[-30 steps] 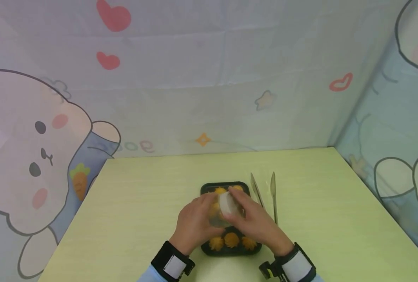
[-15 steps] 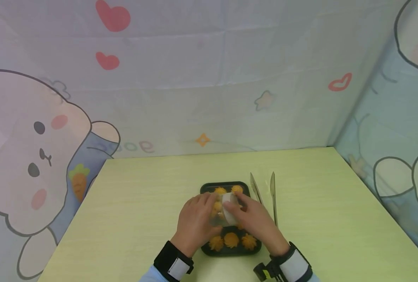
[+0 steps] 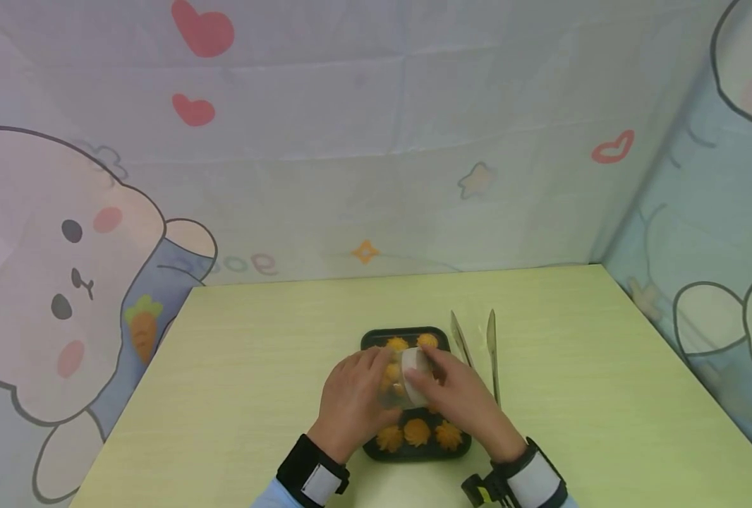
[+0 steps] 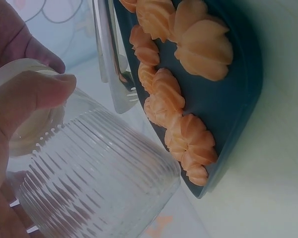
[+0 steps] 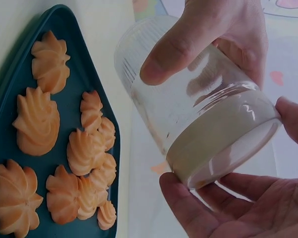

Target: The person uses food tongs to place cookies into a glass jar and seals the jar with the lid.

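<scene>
A clear ribbed glass jar (image 4: pixel 104 173) is held tilted on its side above a dark tray (image 3: pixel 414 458) of golden piped cookies (image 3: pixel 417 432). My left hand (image 3: pixel 352 402) grips the jar's body, its thumb along the glass. My right hand (image 3: pixel 468 401) holds the pale, whitish lid (image 5: pixel 218 134) at the jar's mouth, thumb and fingers spread round its rim. In the right wrist view the lid sits over the mouth, and no cookies show inside the glass.
Just right of the tray lie two long metal arms, like food tongs (image 3: pixel 493 353), farther apart at the far end. The pale yellow table (image 3: pixel 255 367) ends at a printed cloth backdrop (image 3: pixel 325 197) behind and at the right.
My right hand has turned and shifted slightly toward me with the lid, its fingers now placed differently round the rim. The left hand has kept its grip on the jar, almost still.
</scene>
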Available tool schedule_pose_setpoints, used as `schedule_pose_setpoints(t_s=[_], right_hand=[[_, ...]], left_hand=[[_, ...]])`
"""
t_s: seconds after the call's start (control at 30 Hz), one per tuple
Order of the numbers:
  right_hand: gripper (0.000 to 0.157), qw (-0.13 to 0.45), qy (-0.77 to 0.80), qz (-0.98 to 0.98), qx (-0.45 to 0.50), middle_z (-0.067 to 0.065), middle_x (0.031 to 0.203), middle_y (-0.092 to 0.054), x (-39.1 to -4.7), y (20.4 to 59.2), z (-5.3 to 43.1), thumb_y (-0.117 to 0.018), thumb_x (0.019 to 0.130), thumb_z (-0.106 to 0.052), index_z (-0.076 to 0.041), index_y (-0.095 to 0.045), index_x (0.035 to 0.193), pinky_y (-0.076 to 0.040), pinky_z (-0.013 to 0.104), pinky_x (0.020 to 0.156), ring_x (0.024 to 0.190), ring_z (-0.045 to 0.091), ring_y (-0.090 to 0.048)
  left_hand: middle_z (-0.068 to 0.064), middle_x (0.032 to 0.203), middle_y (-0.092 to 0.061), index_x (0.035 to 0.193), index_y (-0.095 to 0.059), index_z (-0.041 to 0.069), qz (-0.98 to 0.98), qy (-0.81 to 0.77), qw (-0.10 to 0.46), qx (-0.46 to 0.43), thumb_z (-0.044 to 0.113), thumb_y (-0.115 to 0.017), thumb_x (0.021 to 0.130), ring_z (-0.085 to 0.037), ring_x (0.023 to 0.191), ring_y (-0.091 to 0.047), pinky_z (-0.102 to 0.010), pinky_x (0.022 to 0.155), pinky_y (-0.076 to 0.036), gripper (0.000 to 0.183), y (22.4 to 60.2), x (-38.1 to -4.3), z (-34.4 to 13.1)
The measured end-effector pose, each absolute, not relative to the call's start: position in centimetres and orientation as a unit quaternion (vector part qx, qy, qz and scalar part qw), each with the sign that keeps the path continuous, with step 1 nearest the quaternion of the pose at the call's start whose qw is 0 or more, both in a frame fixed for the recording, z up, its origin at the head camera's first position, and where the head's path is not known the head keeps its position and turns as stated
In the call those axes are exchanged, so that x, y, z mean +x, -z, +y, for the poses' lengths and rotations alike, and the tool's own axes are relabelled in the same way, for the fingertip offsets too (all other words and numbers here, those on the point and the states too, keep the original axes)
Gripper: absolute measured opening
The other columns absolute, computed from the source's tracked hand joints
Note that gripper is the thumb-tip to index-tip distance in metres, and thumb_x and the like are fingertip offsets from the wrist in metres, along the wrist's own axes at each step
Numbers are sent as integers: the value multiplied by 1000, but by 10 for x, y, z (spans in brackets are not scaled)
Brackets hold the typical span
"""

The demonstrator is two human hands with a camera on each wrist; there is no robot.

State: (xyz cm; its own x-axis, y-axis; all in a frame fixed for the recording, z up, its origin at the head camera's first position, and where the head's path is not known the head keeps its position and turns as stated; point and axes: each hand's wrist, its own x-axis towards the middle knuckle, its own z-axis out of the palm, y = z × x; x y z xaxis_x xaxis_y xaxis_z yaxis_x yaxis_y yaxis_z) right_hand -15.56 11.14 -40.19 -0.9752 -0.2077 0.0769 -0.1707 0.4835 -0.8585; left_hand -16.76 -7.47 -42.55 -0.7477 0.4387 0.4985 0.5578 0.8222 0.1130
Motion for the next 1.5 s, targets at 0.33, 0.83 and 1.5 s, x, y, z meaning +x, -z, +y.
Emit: schedule_pose_setpoints(t_s=[0.33, 0.83, 1.5], right_hand=[[65, -11, 481, 842, -246, 23, 133, -50, -161, 407, 126, -64, 91, -29, -1, -38, 143, -58, 41, 74, 103, 31, -58], [58, -26, 476, 821, -314, 20, 128, -54, -169, 413, 133, -64, 91, -16, -5, -39, 143, -56, 48, 77, 99, 26, -59], [68, -27, 433, 817, -380, 19, 150, -37, -162, 405, 133, -69, 87, -19, -14, -37, 147, -46, 60, 91, 131, 34, -38]], left_hand=[[-6, 118, -65, 121, -55, 15, -925, 177, 203, -268, 40, -87, 54, -23, 99, -61, -41, 73, -56, 78, 422, -166, -77], [-5, 117, -66, 124, -54, 15, -929, 177, 187, -267, 41, -87, 53, -22, 94, -62, -41, 71, -56, 82, 424, -170, -78], [-5, 119, -66, 134, -51, 13, -934, 246, 56, -252, 47, -84, 56, -18, 96, -61, -40, 72, -54, 92, 426, -172, -85]])
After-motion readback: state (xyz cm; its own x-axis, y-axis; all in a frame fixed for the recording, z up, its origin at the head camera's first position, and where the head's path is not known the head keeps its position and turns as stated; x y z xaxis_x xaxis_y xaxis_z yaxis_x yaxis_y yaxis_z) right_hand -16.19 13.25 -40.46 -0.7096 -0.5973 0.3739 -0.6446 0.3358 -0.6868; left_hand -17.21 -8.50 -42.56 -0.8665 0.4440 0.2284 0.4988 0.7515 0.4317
